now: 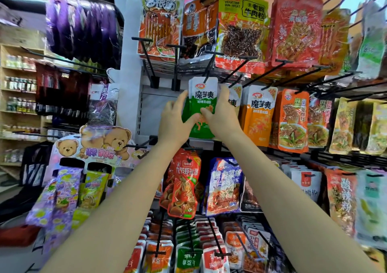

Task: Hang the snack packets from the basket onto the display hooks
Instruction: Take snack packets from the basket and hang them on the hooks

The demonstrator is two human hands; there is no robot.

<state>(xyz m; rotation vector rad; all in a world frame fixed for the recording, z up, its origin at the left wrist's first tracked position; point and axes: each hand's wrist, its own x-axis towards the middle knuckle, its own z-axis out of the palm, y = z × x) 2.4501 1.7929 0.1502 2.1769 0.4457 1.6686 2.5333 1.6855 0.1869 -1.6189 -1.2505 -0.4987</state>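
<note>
Green packet gripped by both hands (left, right) under black hook; hole could be missed, packet dropped.

The lower half of the green packet is covered by both hands. The purple packets at upper left are blurred — their print cannot be read — and the bottom packets are cut off by the edge

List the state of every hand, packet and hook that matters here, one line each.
left hand: grips the green packet's left edge.
right hand: grips its right side, thumb on the front.
green packet: upright, top at a hook, held by both hands.
black hook: its rod meets the packet's top.
orange packet: hanging on the next hook, untouched.
</note>
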